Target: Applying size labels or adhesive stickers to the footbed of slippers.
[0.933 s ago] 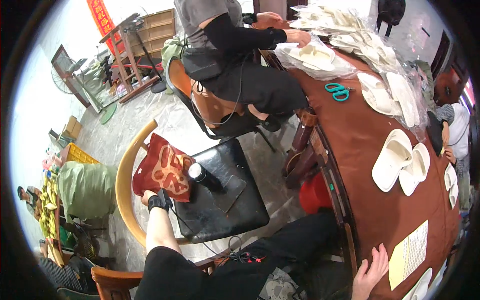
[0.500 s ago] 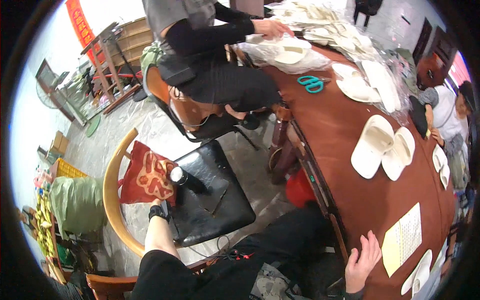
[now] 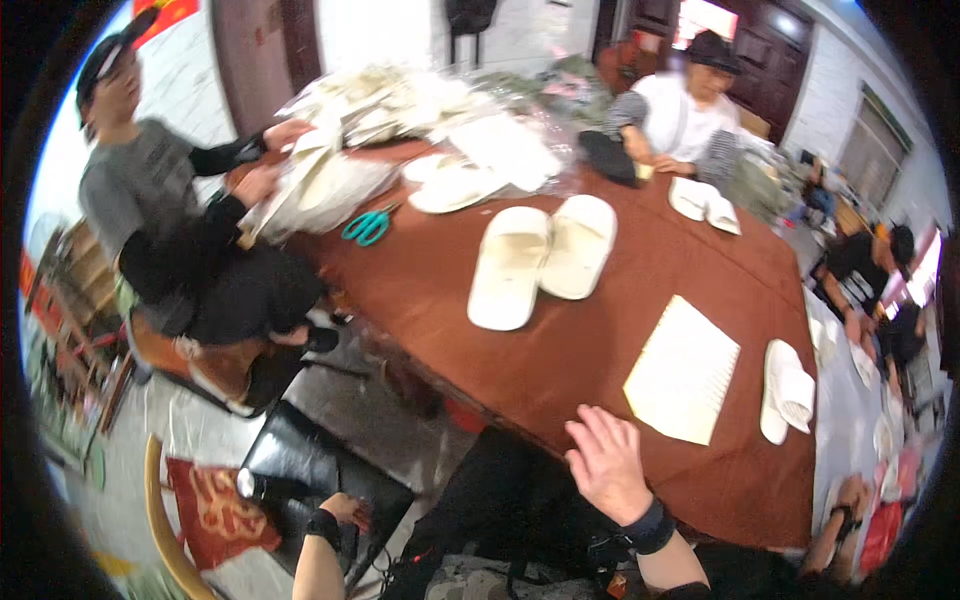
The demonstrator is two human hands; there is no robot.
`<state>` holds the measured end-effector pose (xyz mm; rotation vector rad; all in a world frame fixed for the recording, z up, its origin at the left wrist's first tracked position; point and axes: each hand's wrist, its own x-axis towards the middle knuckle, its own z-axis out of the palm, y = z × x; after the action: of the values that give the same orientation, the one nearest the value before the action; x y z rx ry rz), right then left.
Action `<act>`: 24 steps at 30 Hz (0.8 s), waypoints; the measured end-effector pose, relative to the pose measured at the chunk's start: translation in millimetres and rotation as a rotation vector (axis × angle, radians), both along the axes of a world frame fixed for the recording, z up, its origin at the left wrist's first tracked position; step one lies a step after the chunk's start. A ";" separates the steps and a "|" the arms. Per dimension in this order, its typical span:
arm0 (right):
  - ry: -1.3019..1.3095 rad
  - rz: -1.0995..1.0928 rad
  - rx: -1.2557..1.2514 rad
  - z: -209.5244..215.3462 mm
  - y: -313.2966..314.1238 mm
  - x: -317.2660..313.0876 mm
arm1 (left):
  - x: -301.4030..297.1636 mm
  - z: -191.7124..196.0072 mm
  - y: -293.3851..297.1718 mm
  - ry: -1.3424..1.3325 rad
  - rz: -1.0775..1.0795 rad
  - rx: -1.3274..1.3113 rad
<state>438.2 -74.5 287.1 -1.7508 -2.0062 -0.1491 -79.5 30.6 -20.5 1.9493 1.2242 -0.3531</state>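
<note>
My right hand (image 3: 608,465) is held open at the near edge of the brown-covered table (image 3: 590,345), fingers spread, with nothing in it. Just beyond its fingertips lies a pale yellow sheet of ruled paper (image 3: 683,372). A pair of cream slippers (image 3: 512,275) sits farther in. Low on the left, my left hand (image 3: 346,510) is over the black seat of a chair (image 3: 375,490); its fingers are blurred and partly hidden. On that chair are a dark cylinder with a pale end (image 3: 252,484) and a red patterned bag (image 3: 215,510).
Teal scissors (image 3: 368,226) lie near a heap of slippers in clear plastic (image 3: 400,105). A seated co-worker (image 3: 160,200) handles wrapped slippers at left; another person (image 3: 690,120) sits across. More white slippers (image 3: 703,203) and a ribbed pair (image 3: 788,390) stand toward the right.
The view has swung right and up, bringing more of the table in. My left hand has moved off the red bag's edge toward the black seat. My right hand remains open near the paper.
</note>
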 end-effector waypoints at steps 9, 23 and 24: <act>0.141 0.098 0.114 85.8 -42.1 17.6 | 217.7 296.9 47.2 -0.738 0.092 -0.011; 1.029 0.017 0.159 175.6 36.2 157.2 | 402.1 351.8 194.3 -0.555 -0.187 0.749; 1.079 -0.002 0.139 171.7 45.3 163.3 | 412.0 350.3 195.5 -0.569 -0.242 0.756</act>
<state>601.5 -29.2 458.8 -1.2862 -1.1516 0.5346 332.5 226.1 329.8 2.5828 0.7876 0.6100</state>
